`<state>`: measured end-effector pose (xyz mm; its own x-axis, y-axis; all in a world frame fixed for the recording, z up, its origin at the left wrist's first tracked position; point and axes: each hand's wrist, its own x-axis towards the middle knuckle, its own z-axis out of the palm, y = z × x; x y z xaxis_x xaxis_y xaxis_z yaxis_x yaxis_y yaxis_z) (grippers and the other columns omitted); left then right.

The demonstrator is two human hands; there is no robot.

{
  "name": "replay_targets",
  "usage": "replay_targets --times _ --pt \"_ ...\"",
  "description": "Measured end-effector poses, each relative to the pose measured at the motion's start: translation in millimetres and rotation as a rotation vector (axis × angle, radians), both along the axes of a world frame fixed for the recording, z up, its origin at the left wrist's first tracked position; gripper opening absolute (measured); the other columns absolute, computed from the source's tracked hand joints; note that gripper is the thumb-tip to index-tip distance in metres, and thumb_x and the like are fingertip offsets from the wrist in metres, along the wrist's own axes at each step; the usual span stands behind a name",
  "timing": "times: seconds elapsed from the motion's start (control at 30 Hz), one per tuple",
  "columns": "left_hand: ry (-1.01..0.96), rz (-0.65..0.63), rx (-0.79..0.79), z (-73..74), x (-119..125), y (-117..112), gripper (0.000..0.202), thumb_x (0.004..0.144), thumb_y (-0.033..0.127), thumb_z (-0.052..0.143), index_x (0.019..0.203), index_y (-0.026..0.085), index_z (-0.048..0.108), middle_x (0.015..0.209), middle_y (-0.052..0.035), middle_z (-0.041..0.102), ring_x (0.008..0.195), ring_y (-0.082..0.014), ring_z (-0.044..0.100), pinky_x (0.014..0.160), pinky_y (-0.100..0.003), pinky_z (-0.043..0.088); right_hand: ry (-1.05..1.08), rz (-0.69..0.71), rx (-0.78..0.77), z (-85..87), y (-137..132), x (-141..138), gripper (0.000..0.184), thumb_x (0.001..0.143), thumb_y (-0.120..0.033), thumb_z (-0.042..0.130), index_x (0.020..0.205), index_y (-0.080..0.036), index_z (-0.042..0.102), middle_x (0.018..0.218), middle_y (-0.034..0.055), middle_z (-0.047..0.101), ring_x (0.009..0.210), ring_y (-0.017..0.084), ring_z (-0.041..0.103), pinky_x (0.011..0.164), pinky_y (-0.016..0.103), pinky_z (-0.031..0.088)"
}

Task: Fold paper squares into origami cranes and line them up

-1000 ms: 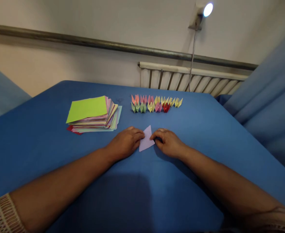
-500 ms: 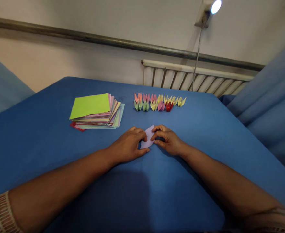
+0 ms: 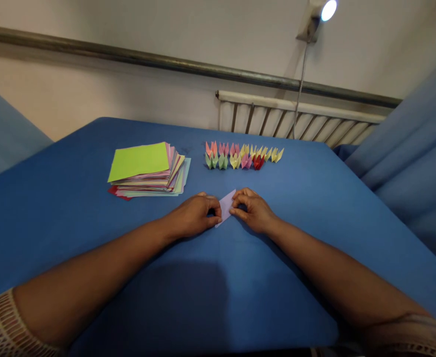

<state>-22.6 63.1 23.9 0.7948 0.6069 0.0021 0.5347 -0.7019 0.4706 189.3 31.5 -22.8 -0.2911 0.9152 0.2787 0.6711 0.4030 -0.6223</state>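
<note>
Lengthwise, the lilac paper [image 3: 227,204] points away and rightward, both hands [image 3: 196,216] [image 3: 254,210] pinching its edges.

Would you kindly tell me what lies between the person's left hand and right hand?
In the head view, a piece of lilac paper lies between the left hand and the right hand, with both touching it.

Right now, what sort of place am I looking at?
An indoor room, possibly in a home: a radiator, a long pipe and what looks like a blue curtain suggest it.
</note>
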Motion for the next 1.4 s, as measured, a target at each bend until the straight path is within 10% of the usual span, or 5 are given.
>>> replay_targets --times 0.47,0.7,1.07,1.4 --pt "0.004 -0.094 -0.022 1.6 0.4 3.7 0.014 0.081 0.025 0.062 0.093 0.021 0.068 0.091 -0.0011 0.066 0.088 -0.0159 0.057 0.085 -0.029 0.039 -0.037 -0.049 -0.028 4.3 5.2 -6.1 0.013 0.077 -0.027 0.072 0.079 -0.021 0.06 0.092 0.0023 0.059 0.093 0.018 0.055 0.087 0.036 0.041" --pt "0.022 -0.096 0.041 0.1 -1.1 0.8 0.017 0.081 0.03 0.063 0.096 0.022 0.065 0.094 -0.0017 0.065 0.092 -0.0183 0.056 0.087 -0.033 0.039 -0.203 0.108 0.006 9.7 3.3 -0.8 0.043 0.09 -0.032 0.054 0.132 -0.031 0.047 0.142 0.0054 0.044 0.132 0.025 0.036 0.103 0.048 0.029" --pt "0.128 -0.087 0.447 -1.1 -3.7 5.1 0.02 0.092 0.021 0.046 0.089 0.02 0.066 0.088 -0.0065 0.064 0.085 -0.0213 0.051 0.081 -0.037 0.036 -0.315 0.088 0.016 28.7 -8.6 5.5 0.031 0.09 -0.038 0.054 0.115 -0.022 0.061 0.106 0.0087 0.06 0.101 0.023 0.052 0.09 0.041 0.037" --pt "0.087 -0.05 0.398 -4.9 -1.9 2.9 0.022 0.091 0.025 0.049 0.102 0.019 0.066 0.101 -0.0068 0.066 0.094 -0.0216 0.055 0.087 -0.037 0.039 -0.226 0.035 -0.136 30.8 -29.2 -9.1 0.017 0.091 -0.029 0.051 0.093 -0.021 0.066 0.087 0.0047 0.061 0.079 0.016 0.058 0.074 0.03 0.045"
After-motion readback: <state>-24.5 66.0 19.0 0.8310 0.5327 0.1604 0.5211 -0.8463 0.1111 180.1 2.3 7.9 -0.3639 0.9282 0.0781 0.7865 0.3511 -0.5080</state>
